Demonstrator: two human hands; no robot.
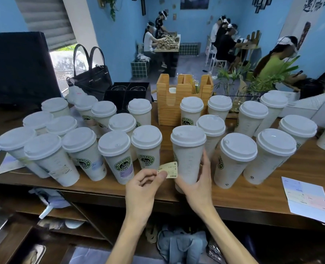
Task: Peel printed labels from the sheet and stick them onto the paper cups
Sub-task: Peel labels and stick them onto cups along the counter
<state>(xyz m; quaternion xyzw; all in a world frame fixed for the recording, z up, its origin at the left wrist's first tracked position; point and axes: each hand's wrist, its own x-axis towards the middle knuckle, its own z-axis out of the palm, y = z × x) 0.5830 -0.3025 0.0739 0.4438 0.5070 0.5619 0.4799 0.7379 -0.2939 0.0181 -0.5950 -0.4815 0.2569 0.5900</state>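
Left hand (145, 184) pinches peeled label (169, 170); right hand (199, 184) wraps near cup (187, 159) on counter (253, 195). Step: sticking. Next, likely: press label flat w/o creases, away from logo.

Both forearms bare; no sleeves, rings or watch showing

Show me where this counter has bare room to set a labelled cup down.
Bare wood shows along the counter's front edge, between the cup held by the right hand and the label sheet at far right. A narrower strip runs from the left hand, which pinches a label, leftward under the labelled cups. Behind that, cups stand packed.
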